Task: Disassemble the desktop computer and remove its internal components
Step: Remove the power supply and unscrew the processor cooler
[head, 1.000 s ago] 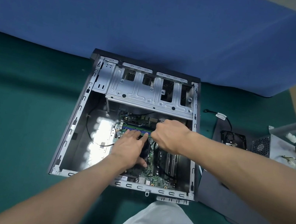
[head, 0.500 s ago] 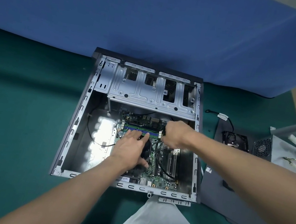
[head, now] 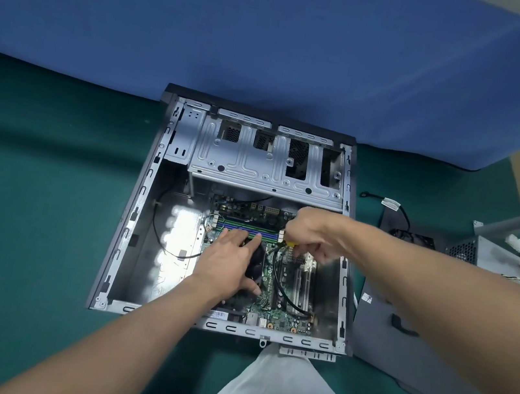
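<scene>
The open desktop case (head: 128, 244) lies flat on the green table. Inside it the green motherboard (head: 280, 319) sits at the lower right, with blue and green memory slots (head: 247, 227) across its top. My left hand (head: 227, 263) rests flat over the black CPU fan, its fingertips touching the memory slots. My right hand (head: 313, 236) is curled at the right end of the slots and pinches a small yellow connector (head: 292, 244) on a black cable (head: 284, 292). That cable loops down across the board.
A metal drive cage (head: 256, 169) fills the far end of the case. To the right lie the grey side panel (head: 397, 354), a black fan (head: 415, 238) with its lead, and a power supply (head: 494, 257) with loose wires. A blue cloth hangs behind.
My right hand has shifted right from the middle of the memory slots to their right end and now pinches the yellow connector. My left hand has stayed in place.
</scene>
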A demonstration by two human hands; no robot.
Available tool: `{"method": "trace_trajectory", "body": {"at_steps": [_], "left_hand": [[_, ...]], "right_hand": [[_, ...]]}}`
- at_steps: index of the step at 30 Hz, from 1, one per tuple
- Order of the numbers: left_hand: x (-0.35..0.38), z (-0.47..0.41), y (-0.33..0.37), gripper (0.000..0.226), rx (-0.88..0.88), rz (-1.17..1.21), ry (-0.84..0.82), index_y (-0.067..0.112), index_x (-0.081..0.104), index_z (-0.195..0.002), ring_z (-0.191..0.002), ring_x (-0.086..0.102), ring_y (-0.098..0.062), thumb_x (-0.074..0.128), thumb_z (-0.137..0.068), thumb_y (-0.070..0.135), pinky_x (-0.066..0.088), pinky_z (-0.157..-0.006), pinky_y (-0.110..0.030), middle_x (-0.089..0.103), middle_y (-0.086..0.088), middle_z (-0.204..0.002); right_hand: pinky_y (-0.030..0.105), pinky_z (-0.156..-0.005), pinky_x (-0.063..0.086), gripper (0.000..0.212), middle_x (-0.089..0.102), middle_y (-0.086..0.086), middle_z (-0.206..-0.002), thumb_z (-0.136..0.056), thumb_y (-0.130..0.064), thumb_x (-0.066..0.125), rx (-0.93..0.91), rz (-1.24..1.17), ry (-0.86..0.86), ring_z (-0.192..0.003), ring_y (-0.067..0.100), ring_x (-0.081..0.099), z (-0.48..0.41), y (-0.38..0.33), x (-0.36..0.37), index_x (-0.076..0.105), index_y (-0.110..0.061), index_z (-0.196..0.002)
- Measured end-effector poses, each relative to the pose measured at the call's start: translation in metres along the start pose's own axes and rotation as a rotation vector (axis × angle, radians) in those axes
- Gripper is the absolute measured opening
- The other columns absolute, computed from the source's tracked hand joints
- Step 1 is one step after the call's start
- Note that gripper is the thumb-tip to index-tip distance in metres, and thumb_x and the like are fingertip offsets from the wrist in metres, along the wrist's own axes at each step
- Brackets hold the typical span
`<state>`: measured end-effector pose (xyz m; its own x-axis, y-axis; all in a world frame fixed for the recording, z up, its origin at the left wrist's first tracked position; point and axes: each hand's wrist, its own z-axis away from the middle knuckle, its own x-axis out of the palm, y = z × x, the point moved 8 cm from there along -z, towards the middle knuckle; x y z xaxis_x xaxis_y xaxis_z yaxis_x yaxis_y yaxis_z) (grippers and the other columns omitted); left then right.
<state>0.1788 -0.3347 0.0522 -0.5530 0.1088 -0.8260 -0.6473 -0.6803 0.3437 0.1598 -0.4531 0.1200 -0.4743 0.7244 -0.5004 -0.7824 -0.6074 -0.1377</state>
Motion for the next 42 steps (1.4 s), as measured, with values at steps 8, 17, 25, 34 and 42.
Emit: {"method": "trace_trajectory", "body": {"at_steps": [8, 17, 25, 34, 42], "left_hand": [[-0.001, 0.000, 0.002, 0.106, -0.005, 0.011, 0.024, 0.022, 0.017, -0.154, -0.146, 0.017, -0.025, 0.070, -0.071, 0.062, 0.007, -0.118, -0.035, 0.024, -0.008, -0.157], [-0.002, 0.002, 0.000, 0.108, 0.001, 0.015, 0.021, 0.022, 0.015, -0.154, -0.145, 0.019, -0.025, 0.070, -0.071, 0.062, 0.009, -0.118, -0.034, 0.026, -0.008, -0.156], [-0.001, 0.001, 0.000, 0.110, 0.001, 0.019, 0.022, 0.021, 0.013, -0.154, -0.146, 0.017, -0.024, 0.069, -0.071, 0.064, 0.004, -0.119, -0.033, 0.024, -0.008, -0.157], [-0.002, 0.001, 0.000, 0.109, -0.009, 0.023, 0.025, 0.022, 0.017, -0.154, -0.146, 0.018, -0.025, 0.071, -0.069, 0.064, 0.008, -0.118, -0.034, 0.025, -0.008, -0.157], [-0.002, 0.002, -0.001, 0.111, -0.007, 0.031, 0.017, 0.021, 0.012, -0.155, -0.147, 0.014, -0.024, 0.069, -0.070, 0.064, 0.003, -0.118, -0.032, 0.021, -0.009, -0.159]], "right_hand": [[0.034, -0.058, 0.038, 0.021, 0.037, 0.003, -0.065, -0.096, -0.014, 0.042, -0.617, 1.040, 0.317, -0.068, 0.025, 0.046, 0.033, -0.049, 0.016, 0.046, -0.011, -0.076], [0.020, -0.040, 0.032, 0.039, 0.056, 0.005, -0.054, -0.092, -0.034, 0.057, -0.375, 0.207, 0.169, -0.044, 0.011, 0.045, 0.008, -0.032, -0.006, 0.056, -0.008, -0.062], [0.022, -0.039, 0.030, 0.022, 0.057, 0.011, -0.076, -0.097, -0.010, 0.040, -0.093, 0.161, 0.043, -0.048, 0.016, 0.041, 0.001, -0.022, 0.001, 0.055, 0.001, -0.085], [0.032, -0.059, 0.038, 0.017, 0.052, 0.009, -0.082, -0.097, -0.015, 0.044, -0.669, 1.167, 0.265, -0.070, 0.025, 0.053, 0.035, -0.058, 0.016, 0.059, -0.007, -0.092], [0.016, -0.033, 0.027, 0.021, 0.052, 0.009, -0.058, -0.097, -0.012, 0.032, 0.015, -0.062, 0.073, -0.030, 0.011, 0.034, 0.003, -0.009, -0.002, 0.047, -0.005, -0.083]]}}
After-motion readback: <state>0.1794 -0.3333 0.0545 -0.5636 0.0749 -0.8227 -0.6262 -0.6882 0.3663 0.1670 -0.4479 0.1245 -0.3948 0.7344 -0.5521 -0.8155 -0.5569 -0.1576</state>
